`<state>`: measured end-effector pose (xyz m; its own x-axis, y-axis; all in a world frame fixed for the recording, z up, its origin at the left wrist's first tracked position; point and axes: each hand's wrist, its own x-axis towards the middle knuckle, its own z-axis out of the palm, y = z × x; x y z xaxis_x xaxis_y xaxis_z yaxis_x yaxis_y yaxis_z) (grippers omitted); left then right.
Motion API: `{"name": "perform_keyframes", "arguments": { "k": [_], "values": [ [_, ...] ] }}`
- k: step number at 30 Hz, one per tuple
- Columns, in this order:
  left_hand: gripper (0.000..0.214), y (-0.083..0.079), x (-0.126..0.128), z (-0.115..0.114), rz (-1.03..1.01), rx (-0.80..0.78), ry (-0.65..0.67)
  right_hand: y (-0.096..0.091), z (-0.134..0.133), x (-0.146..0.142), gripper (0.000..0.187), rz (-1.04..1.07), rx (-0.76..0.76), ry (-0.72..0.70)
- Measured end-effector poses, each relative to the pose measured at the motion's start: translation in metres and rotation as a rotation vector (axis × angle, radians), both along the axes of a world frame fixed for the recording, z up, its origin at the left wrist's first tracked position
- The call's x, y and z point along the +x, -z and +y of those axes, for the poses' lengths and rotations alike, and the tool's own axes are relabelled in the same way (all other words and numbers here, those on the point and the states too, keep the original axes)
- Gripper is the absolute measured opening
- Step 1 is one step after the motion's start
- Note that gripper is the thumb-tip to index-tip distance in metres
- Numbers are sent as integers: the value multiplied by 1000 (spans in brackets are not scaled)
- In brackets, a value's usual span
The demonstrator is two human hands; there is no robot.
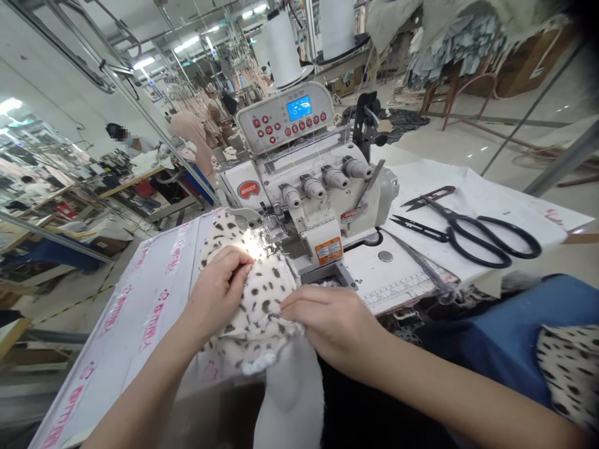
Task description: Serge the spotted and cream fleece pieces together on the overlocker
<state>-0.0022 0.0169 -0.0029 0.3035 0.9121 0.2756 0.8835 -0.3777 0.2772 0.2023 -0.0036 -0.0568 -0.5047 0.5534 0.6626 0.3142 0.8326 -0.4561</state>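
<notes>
Cream spotted fabric (264, 290) meets a "BRUCE"-badged sewing machine (325, 217).

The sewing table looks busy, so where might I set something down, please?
Bare patches: the printed cover, between its left edge and the spotted fabric; the white sheet, beyond the scissors. Crowded: at the left hand and right hand, and around the scissors and snips.

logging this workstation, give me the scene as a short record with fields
left hand: on the spotted cloth, near the lit needle area
right hand: holding the same cloth at its right edge
sewing machine: blue screen lit
right of machine: big scissors, two thread snippers
behind machine: white thread cone
background: another person
</notes>
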Motion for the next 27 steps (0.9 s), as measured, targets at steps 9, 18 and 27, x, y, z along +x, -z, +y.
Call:
{"name": "perform_keyframes", "arguments": {
  "k": [9, 18, 27],
  "values": [
    [15, 3, -2, 5, -74, -31, -13, 3, 3, -2, 26, 31, -61, -6],
    [14, -2, 5, -3, -109, -9, 30, 4, 11, -7, 30, 112, -137, -84],
    [16, 15, 3, -10, -93, 61, 105, 3, 9, -6, 33, 171, -230, -112]
  ]
}}
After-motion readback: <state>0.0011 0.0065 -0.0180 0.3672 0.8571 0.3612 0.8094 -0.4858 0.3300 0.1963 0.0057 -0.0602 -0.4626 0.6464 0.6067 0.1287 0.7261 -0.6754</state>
